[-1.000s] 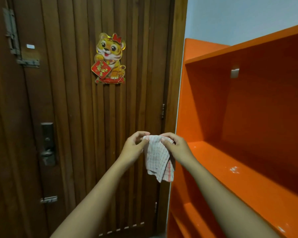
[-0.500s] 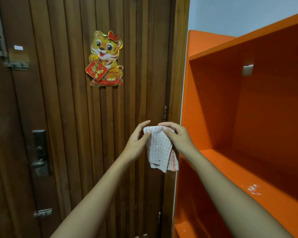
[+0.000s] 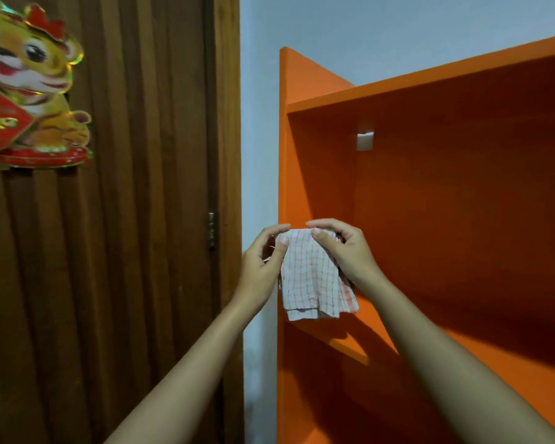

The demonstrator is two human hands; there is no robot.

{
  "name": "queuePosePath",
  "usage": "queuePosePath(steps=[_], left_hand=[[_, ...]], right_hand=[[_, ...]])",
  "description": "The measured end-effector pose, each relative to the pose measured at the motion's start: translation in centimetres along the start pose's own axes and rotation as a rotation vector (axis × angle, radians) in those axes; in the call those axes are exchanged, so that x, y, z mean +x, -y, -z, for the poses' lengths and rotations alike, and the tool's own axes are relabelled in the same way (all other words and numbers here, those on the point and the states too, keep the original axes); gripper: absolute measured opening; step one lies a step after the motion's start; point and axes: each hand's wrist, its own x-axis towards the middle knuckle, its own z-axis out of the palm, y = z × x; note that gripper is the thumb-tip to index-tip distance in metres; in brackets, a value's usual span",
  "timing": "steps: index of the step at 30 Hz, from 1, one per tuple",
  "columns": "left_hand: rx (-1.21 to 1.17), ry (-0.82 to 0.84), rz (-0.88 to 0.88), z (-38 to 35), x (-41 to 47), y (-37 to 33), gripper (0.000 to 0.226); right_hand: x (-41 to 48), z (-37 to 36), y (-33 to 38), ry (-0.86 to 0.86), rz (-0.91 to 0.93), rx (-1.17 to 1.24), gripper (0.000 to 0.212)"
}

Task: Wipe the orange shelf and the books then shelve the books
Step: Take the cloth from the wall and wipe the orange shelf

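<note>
Head view: a checked cloth held up in front of the orange shelf, with wiping apparently about to start.
The orange shelf (image 3: 462,219) fills the right of the frame, its open compartment facing the viewer. Beside it are a wooden door (image 3: 135,219), a strip of pale wall (image 3: 398,33), and a tiger sticker (image 3: 26,88) on the door. Before the shelf's left upright, the left hand (image 3: 261,267) and right hand (image 3: 346,254) each pinch the top edge of the cloth (image 3: 311,277). Both grips are closed on it, so it hangs free, probably to be folded into a wiping pad. A small white fitting (image 3: 365,141) sits on the back panel; its purpose is unclear. No books are in view. The sticker and the shelf's right and lower parts are cut off, and the fingers behind the cloth are partly hidden.
</note>
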Motion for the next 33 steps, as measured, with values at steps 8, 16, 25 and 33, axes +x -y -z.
queuePosePath(steps=[8,16,25,33], left_hand=[[-0.283,0.296,-0.023,-2.4,0.1,0.9,0.017],[-0.569,0.567,0.016,-10.4,-4.5,-3.6,0.017],[-0.654,0.727,0.152,-18.5,-10.2,-8.8,0.019],[-0.583,0.743,0.218,-23.4,-11.2,-9.9,0.016]], right_hand=[[-5.0,1.7,2.7,-0.255,-0.158,-0.297,0.012],[-14.2,7.5,8.8,-0.546,-0.342,-0.638,0.012],[-22.7,11.9,12.7,-0.750,-0.451,-1.005,0.012],[-24.6,13.5,10.9,-0.905,-0.376,-1.236,0.014]])
